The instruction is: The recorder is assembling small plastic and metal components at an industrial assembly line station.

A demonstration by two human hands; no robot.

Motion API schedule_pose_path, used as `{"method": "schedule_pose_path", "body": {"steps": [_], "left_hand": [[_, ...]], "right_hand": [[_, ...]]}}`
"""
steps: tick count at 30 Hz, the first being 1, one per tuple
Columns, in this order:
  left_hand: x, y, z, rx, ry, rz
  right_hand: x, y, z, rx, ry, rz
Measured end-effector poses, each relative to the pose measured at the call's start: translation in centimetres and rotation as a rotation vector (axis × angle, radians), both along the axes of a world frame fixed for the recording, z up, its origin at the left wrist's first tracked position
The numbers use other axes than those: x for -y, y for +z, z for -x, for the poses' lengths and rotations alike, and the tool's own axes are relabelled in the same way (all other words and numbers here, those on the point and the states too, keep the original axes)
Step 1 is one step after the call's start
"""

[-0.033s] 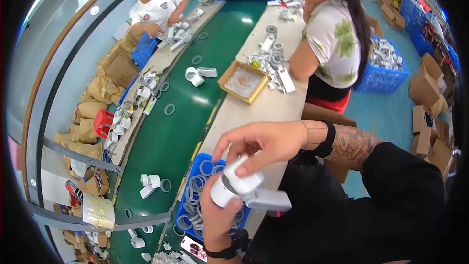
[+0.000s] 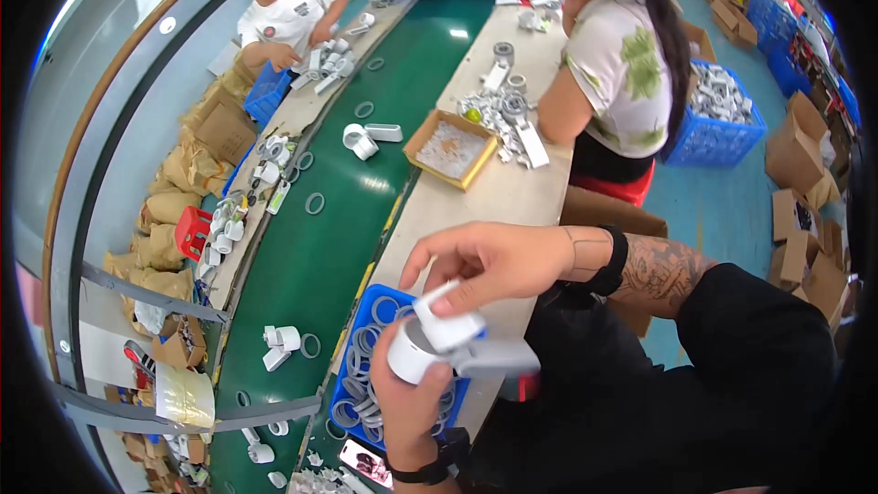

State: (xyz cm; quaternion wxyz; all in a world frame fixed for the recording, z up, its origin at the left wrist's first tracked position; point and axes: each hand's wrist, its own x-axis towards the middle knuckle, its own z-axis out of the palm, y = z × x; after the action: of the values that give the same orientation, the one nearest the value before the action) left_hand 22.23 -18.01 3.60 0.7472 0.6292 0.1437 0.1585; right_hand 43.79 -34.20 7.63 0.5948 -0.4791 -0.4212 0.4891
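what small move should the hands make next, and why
Probably have the right hand ease the white angled piece level over the opening of the white cylinder, because the piece looks tilted there and the opening is partly uncovered. The left hand already steadies the cylinder from below. Whether the two parts are joined can't be told.

Factory workshop, assembly-line kind. Green conveyor belt [image 2: 302,297] runs between long benches [image 2: 512,201], white plastic parts [image 2: 364,146] lying loose on it. Co-worker in white T-shirt [image 2: 293,14] at one bench, co-worker in leaf-print top [image 2: 626,73] at other. Blue crate [image 2: 718,143] heaped with parts, cardboard boxes [image 2: 794,148], brown sacks [image 2: 169,206] piled at left.
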Motion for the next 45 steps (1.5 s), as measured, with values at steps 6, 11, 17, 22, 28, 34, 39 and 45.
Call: {"method": "schedule_pose_path", "body": {"steps": [6, 11, 17, 22, 28, 34, 39, 45], "left_hand": [[4.8, 0.6, -1.6, -0.141, 0.199, -0.585], [5.3, 0.3, -1.3, -0.242, 0.150, -0.421], [5.5, 0.9, -0.4, -0.286, 0.185, -0.538], [5.2, -0.3, -0.1, -0.198, 0.204, -0.658], [5.3, 0.2, -0.6, -0.307, 0.226, -0.606], [5.0, 0.2, -0.3, -0.319, 0.259, -0.787], [4.4, -1.4, -0.6, -0.184, 0.280, -1.038], [4.7, -1.5, -1.6, -0.142, 0.380, -1.124]], "right_hand": [[1.9, -3.5, 3.6, 0.004, -0.381, 0.081], [2.3, -4.4, 4.8, 0.095, -0.344, 0.093], [3.3, -4.5, 3.9, 0.349, -0.301, -0.028], [3.3, -4.8, 3.9, 0.344, -0.237, -0.046], [2.6, -6.2, 4.7, 0.289, -0.298, -0.006], [2.1, -7.0, 6.3, 0.285, -0.369, 0.021], [0.9, -5.9, 5.1, 0.346, -0.382, 0.212], [-2.1, -4.0, 7.9, 0.959, -0.630, 0.237]]}}
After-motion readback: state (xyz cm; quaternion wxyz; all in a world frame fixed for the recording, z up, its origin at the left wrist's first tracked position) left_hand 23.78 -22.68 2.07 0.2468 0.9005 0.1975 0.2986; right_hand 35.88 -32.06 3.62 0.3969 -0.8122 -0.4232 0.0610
